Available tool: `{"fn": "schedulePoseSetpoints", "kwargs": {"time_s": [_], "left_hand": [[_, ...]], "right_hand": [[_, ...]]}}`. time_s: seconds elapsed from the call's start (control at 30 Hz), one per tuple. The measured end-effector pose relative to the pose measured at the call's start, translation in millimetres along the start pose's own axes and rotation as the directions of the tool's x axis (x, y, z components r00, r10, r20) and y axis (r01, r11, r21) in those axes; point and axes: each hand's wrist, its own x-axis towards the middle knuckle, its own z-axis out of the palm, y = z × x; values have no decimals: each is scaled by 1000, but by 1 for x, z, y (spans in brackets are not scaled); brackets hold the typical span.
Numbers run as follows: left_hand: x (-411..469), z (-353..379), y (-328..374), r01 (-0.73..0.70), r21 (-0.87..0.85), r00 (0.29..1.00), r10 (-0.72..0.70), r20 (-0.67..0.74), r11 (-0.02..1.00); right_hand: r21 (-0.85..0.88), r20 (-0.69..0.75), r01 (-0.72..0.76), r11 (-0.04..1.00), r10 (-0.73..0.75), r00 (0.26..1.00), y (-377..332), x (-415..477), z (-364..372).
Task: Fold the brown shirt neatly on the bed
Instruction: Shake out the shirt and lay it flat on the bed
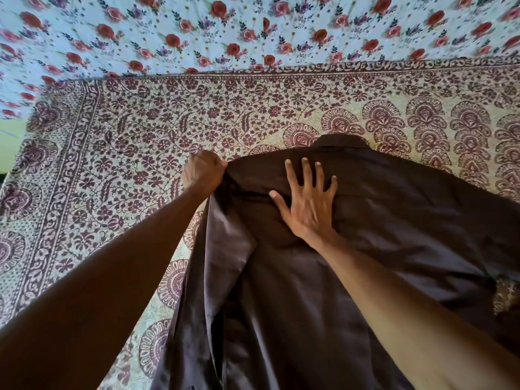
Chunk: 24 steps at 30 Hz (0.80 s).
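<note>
One brown shirt (380, 235). Two bare hands on it: left hand (204, 173), right hand (305, 204). Two cloths under it: one maroon paisley bedspread (140, 136), one blue rose-print sheet (253, 29).

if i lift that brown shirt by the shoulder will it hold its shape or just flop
Probably flop: where the left hand pinches the dark brown smooth-fabric shirt at its shoulder, the cloth below hangs in loose folds. It looks thin and light, draping softly over the patterned maroon bedspread. Its slight sheen suggests it may slide; the right hand is pressed flat on it.
</note>
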Motion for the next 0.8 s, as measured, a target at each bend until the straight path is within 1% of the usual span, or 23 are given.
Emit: {"fn": "schedulePoseSetpoints", "kwargs": {"time_s": [0.07,0.1,0.23,0.27,0.3,0.33,0.37,0.4,0.43,0.47,0.5,0.53,0.57,0.6,0.7,0.8], "left_hand": [[5,3,-3,7,63,1000,-6,-22,998],[6,5,-3,18,90,999,-15,-39,996],[2,15,4,53,127,994,-41,-97,991],[-1,17,6,58,136,991,-41,-129,989],[-5,19,8,29,153,983,0,-181,988],[-12,21,9,-45,176,968,86,-236,983],[-21,22,12,-153,186,938,202,-281,971],[-33,26,14,-270,196,905,317,-282,943],[-49,29,18,-378,203,878,420,-232,903],[-65,34,19,-461,205,857,493,-150,863],[-83,39,18,-512,209,844,534,-60,833],[-100,42,15,-533,227,839,543,21,815],[-114,45,9,-534,263,842,535,75,804],[-125,45,1,-524,299,848,522,94,798],[-146,35,-21,-478,342,875,472,106,809],[-158,21,-33,-493,402,870,444,214,772]], "right_hand": [[-9,-46,-30,1000,30,999,3,-3,3],[-11,-46,-38,999,37,998,3,-2,4],[-31,4,-31,999,31,1000,3,2,8],[-37,17,-34,999,35,999,2,3,9],[-44,29,-38,998,40,999,2,4,8],[-48,44,-44,998,46,998,2,5,7],[-51,66,-46,998,49,997,2,7,5],[-56,98,-41,998,47,994,3,10,2],[-61,139,-32,998,40,989,4,13,-1],[-70,183,-17,997,29,983,6,16,-6],[-80,223,3,997,15,975,8,19,-12],[-85,257,22,996,1,966,11,22,-18],[-76,290,32,997,-9,957,14,26,-24],[-53,323,33,998,-14,946,16,31,-32],[42,425,-12,999,-7,905,21,44,-50],[33,475,-5,999,-11,880,19,47,-53]]}}
